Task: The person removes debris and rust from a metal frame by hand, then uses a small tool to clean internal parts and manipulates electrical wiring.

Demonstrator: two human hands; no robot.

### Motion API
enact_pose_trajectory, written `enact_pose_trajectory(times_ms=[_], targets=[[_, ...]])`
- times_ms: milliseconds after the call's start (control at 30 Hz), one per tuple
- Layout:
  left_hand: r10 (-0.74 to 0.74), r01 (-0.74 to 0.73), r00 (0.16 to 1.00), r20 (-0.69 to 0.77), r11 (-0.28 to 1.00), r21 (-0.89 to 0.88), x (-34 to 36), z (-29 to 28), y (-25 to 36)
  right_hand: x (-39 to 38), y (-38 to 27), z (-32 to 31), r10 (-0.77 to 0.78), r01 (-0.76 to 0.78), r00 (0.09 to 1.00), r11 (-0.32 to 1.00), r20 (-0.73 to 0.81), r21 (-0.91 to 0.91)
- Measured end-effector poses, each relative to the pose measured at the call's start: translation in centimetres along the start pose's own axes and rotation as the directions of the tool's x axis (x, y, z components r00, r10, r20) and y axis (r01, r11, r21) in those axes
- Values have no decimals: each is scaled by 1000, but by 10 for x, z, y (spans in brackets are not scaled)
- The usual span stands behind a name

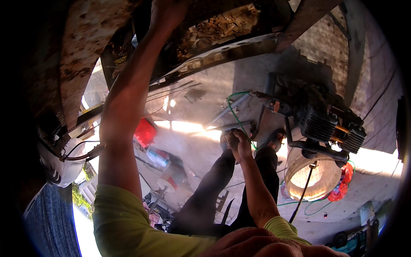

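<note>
Mostly, the left hand (169, 10) is lost in shadow at the upper edge, where it reaches up against a dark, rusty metal frame (231, 52); whether its fingers grip anything, I cannot tell. The right hand (239, 145) is well apart from it, lower down and near the middle, its fingers curled into a fist; anything inside that fist is hidden. Within the frame, brown flaky debris (222, 28) catches the light, its exact kind hard to make out. At right, a dark finned machine (319, 122) stands in the way, with a thin green hose (233, 109) looping from it toward the right hand. Below the machine sits a round tan drum (293, 184), with red plastic (342, 184) beside it. A red bag (145, 132) lies near the left forearm. Sunlit pale floor (201, 109) stretches between the frame's curved lower edge and the person's feet, and a black rim rounds the view.
</note>
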State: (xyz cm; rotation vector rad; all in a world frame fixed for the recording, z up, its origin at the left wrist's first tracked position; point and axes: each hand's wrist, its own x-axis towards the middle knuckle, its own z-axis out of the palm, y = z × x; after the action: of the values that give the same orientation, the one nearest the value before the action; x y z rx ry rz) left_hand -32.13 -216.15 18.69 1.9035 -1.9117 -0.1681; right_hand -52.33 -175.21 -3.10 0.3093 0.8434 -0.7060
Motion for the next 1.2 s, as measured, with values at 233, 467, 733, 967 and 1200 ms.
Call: enact_pose_trajectory(times_ms=[233,467,733,967,1200], targets=[[86,-86,996,-11,996,10,62,46,22,-2,-7,7,25,-25,999,999,22,30],[9,-20,998,58,981,195,63,77,86,-4,-16,8,19,-19,1000,999,16,39],[543,-541,822,169,839,-66,22,39,39,-5,-17,14,-6,6,1000,998,2,62],[472,-491,857,206,870,49,-39,-9,19,-2,-8,12,12,-12,1000,998,-7,59],[335,-333,927,170,942,-42,-55,-9,-10,0,-2,12,18,-20,999,999,43,33]])
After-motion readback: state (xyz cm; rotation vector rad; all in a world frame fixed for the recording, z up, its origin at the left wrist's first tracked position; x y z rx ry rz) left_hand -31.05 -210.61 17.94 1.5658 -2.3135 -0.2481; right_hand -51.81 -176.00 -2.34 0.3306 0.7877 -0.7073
